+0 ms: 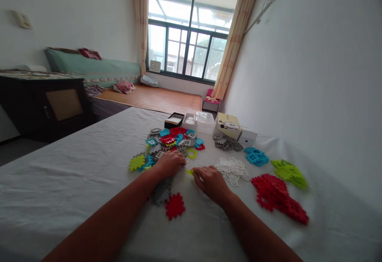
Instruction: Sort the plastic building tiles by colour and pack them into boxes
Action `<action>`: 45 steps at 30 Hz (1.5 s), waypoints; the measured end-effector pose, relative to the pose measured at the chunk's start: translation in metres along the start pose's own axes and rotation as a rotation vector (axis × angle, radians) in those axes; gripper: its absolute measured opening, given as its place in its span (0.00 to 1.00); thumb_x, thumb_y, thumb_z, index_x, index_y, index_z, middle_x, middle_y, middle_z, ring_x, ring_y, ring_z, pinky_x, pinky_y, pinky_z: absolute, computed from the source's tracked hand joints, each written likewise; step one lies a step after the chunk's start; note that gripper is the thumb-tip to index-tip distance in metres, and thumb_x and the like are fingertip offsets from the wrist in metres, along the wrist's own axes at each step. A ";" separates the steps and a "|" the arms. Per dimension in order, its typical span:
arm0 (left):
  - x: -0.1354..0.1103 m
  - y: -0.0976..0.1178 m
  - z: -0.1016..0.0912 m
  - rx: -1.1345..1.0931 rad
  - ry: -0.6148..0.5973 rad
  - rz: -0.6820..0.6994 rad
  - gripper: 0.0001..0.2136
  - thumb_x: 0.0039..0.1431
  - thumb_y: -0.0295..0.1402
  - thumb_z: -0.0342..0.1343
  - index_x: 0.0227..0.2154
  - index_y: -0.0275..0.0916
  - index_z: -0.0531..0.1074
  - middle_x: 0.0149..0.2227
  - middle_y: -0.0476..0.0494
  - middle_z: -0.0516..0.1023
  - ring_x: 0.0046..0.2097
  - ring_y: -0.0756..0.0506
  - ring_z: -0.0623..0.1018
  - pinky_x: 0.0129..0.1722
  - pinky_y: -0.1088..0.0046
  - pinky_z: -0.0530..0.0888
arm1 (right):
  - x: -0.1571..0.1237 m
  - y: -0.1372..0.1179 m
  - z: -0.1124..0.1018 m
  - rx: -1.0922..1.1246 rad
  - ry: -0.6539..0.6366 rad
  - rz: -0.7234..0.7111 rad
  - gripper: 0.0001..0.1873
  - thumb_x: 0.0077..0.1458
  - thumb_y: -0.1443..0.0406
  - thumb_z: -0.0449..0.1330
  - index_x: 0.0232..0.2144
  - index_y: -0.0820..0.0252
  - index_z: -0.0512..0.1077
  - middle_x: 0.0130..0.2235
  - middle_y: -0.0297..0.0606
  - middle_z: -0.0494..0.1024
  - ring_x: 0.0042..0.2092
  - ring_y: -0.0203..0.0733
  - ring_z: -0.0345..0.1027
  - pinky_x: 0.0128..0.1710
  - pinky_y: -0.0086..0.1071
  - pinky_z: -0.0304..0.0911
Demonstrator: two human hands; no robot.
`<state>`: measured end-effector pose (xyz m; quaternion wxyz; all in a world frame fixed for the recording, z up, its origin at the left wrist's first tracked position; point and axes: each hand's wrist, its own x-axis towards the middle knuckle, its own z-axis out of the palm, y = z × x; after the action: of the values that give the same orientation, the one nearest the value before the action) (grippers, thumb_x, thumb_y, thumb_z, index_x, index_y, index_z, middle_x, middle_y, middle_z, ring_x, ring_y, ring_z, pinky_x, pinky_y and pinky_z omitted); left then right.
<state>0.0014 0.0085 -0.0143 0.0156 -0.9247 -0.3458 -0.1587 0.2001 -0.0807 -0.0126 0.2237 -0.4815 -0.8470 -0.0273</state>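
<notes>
My right hand [212, 181] pinches a small yellow-green toothed plastic piece [190, 172] between thumb and fingers, just above the cloth. Close by on its left, my left hand [170, 163] is closed at the near edge of a mixed pile of interlocking building pieces; what its fingers hold, if anything, is hidden. That pile has red pieces [178, 131], blue, grey, white and lime ones, with a lime square piece [137, 163] at its left side. Below my left hand lie dark grey pieces [162, 192] and a red square piece [175, 206].
On the right lie single-colour heaps: grey [228, 143], blue [256, 156], white [232, 170], lime [289, 173] and red [277, 197]. A black box [174, 120], a clear plastic container [205, 122] and a yellow cartoon box [229, 126] stand at the back of the cloth-covered table [80, 166].
</notes>
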 end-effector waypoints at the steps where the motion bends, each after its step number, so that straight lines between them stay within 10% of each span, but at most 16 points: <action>1: 0.000 -0.001 0.001 -0.011 0.005 0.007 0.11 0.53 0.26 0.50 0.32 0.46 0.76 0.35 0.49 0.78 0.41 0.46 0.74 0.41 0.72 0.68 | 0.000 0.006 -0.002 -0.010 0.034 0.052 0.13 0.60 0.64 0.48 0.41 0.58 0.70 0.38 0.39 0.79 0.38 0.40 0.71 0.41 0.34 0.61; 7: 0.000 -0.008 0.006 -0.082 0.045 0.043 0.12 0.51 0.24 0.50 0.31 0.46 0.76 0.35 0.50 0.78 0.41 0.46 0.74 0.41 0.72 0.68 | -0.022 0.097 -0.041 0.089 0.408 0.507 0.20 0.57 0.55 0.48 0.47 0.60 0.66 0.37 0.42 0.78 0.37 0.41 0.72 0.36 0.32 0.64; 13: 0.003 -0.003 -0.002 -0.093 0.160 0.088 0.13 0.54 0.24 0.48 0.34 0.46 0.75 0.38 0.51 0.78 0.43 0.47 0.74 0.43 0.72 0.68 | -0.117 0.220 -0.105 -0.155 0.554 0.960 0.22 0.51 0.52 0.48 0.38 0.62 0.69 0.34 0.45 0.78 0.35 0.45 0.72 0.35 0.34 0.65; 20: 0.001 0.000 -0.014 -0.113 0.301 0.064 0.11 0.56 0.25 0.48 0.35 0.44 0.74 0.39 0.49 0.77 0.43 0.48 0.74 0.47 0.71 0.68 | -0.167 0.261 -0.128 -0.285 0.546 1.079 0.23 0.46 0.58 0.51 0.41 0.67 0.69 0.40 0.56 0.74 0.44 0.57 0.68 0.41 0.46 0.63; 24: 0.002 0.005 -0.026 -0.087 0.328 0.005 0.12 0.55 0.24 0.49 0.36 0.44 0.75 0.39 0.48 0.78 0.43 0.47 0.74 0.48 0.70 0.68 | -0.118 0.219 -0.111 -0.195 0.419 0.719 0.23 0.52 0.59 0.48 0.47 0.63 0.67 0.47 0.50 0.71 0.43 0.49 0.69 0.46 0.42 0.63; 28: -0.002 0.000 -0.041 -0.019 0.275 -0.086 0.12 0.56 0.27 0.49 0.37 0.44 0.75 0.41 0.47 0.77 0.45 0.47 0.73 0.48 0.69 0.69 | -0.067 0.101 -0.074 0.107 0.072 0.274 0.20 0.55 0.59 0.48 0.48 0.57 0.67 0.48 0.43 0.72 0.36 0.39 0.71 0.41 0.34 0.66; 34: -0.064 -0.032 -0.046 0.074 0.259 -0.517 0.15 0.57 0.38 0.49 0.46 0.46 0.71 0.53 0.43 0.69 0.54 0.41 0.67 0.49 0.62 0.68 | -0.043 -0.050 -0.024 0.198 -0.223 -0.109 0.26 0.52 0.61 0.57 0.54 0.45 0.61 0.58 0.37 0.63 0.54 0.46 0.62 0.52 0.40 0.60; 39: -0.113 -0.042 -0.018 -0.052 0.174 -0.779 0.21 0.60 0.43 0.44 0.53 0.40 0.64 0.55 0.36 0.67 0.58 0.41 0.64 0.55 0.60 0.61 | -0.012 -0.060 0.013 0.174 -0.179 -0.066 0.23 0.48 0.65 0.60 0.49 0.51 0.67 0.53 0.41 0.69 0.52 0.48 0.63 0.51 0.40 0.60; 45: -0.091 -0.007 0.002 -0.118 0.183 -0.695 0.25 0.55 0.38 0.49 0.56 0.34 0.61 0.61 0.32 0.58 0.63 0.38 0.55 0.60 0.61 0.53 | 0.028 -0.018 0.036 0.236 0.020 0.119 0.19 0.47 0.74 0.56 0.42 0.57 0.71 0.51 0.41 0.70 0.52 0.43 0.65 0.52 0.34 0.59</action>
<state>-0.0672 -0.0435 -0.0440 -0.0618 -0.7333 -0.6267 -0.2563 0.1598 -0.0582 -0.0302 0.2884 -0.5010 -0.8119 0.0809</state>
